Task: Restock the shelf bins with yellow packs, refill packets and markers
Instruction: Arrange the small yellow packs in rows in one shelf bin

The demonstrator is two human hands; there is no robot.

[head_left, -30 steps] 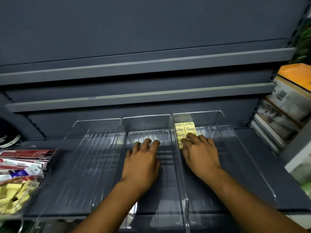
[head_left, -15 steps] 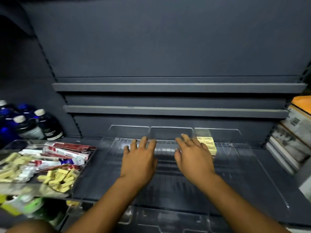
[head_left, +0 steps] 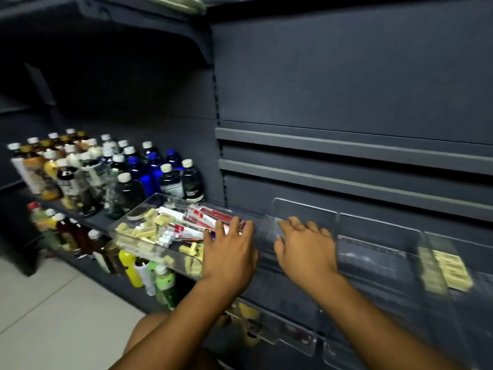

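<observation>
A clear supply tray (head_left: 138, 243) on the dark shelf holds loose yellow packs (head_left: 149, 229), red-and-white refill packets (head_left: 205, 217) and small white items. My left hand (head_left: 229, 252) hovers flat over the tray's right end, fingers apart, holding nothing. My right hand (head_left: 306, 249) is spread over the leftmost clear shelf bin (head_left: 304, 209), also with nothing in it. Further right, another clear bin (head_left: 432, 247) holds a row of yellow packs (head_left: 450, 268). I cannot make out any markers.
Many capped bottles (head_left: 120, 172) stand on the shelf left of the tray, and more bottles (head_left: 133, 265) sit on the lower shelf. Two grey rails (head_left: 346, 145) cross the back panel. Pale floor tiles (head_left: 40, 311) show at bottom left.
The view has swung left, so the bottles and supply tray now fill the left side. Both hands have moved left: the left from the middle bin to the tray, the right away from the placed yellow packs.
</observation>
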